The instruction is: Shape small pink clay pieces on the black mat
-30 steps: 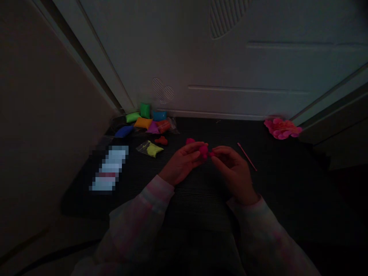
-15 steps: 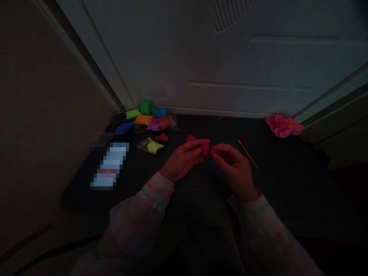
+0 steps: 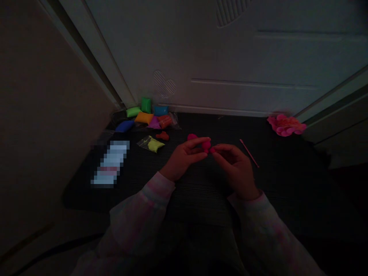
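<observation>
Facing each other over a dark tabletop [image 3: 189, 203], two bare hands nearly meet: the left hand [image 3: 181, 160] grips a rounded pink lump [image 3: 206, 144], narrower end toward the wearer; the right hand [image 3: 238, 171], curled inward, pinches a smaller pink piece [image 3: 212, 150] just beside it, though whether the pieces touch is unclear

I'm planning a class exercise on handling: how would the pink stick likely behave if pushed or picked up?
The pink stick looks straight and thin, so it is probably stiff and light. Being slender, it might snap if bent hard. Flat on the table, it could roll unevenly when pushed, as its far end looks wider.
</observation>
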{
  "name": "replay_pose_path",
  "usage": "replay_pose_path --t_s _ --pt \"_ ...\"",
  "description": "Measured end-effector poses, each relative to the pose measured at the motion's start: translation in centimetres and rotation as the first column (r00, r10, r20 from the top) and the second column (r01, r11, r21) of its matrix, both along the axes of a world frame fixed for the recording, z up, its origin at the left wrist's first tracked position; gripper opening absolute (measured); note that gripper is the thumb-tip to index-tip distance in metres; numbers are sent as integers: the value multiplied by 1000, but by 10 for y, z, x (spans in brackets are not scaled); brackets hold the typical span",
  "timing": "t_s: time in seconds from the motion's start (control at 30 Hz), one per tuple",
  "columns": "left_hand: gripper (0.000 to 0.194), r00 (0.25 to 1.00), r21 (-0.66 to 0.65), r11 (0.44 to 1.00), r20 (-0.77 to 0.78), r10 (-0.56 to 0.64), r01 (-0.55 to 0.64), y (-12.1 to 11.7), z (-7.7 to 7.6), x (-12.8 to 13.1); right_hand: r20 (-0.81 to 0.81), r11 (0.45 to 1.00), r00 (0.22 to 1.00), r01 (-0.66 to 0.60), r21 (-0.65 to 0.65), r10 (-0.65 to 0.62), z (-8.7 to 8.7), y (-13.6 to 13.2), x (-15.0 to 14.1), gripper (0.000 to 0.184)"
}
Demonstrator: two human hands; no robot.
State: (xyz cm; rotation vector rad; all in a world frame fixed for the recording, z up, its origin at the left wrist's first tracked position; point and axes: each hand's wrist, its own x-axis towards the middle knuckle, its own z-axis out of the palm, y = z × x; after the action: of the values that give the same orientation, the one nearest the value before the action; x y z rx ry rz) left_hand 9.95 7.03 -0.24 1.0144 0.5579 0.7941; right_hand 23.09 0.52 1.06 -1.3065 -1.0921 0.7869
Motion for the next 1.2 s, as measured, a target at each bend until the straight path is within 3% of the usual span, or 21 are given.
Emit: replay_pose_path --t_s 0.77,0.93,1.03,1.1,1.2 --pt "39 992 132 991 -124 13 3 -4 9 0 170 998 985 27 59 -36 -2 1 -1 8" --pt "45 989 237 971 -138 55 -21 -4 8 0 127 999 992 21 46 -27 -4 2 0 13" --pt "57 971 404 912 -187 150 -63 -4 4 0 24 999 999 34 8 -35 -7 3 3 21" --pt "62 937 572 819 -255 238 -52 -4 1 -1 -2 999 999 46 -9 -46 -9 4 5 22" --pt "64 894 760 647 -327 306 57 -6 -3 0 44 999 999 14 -34 -13 -11 6 6 25"
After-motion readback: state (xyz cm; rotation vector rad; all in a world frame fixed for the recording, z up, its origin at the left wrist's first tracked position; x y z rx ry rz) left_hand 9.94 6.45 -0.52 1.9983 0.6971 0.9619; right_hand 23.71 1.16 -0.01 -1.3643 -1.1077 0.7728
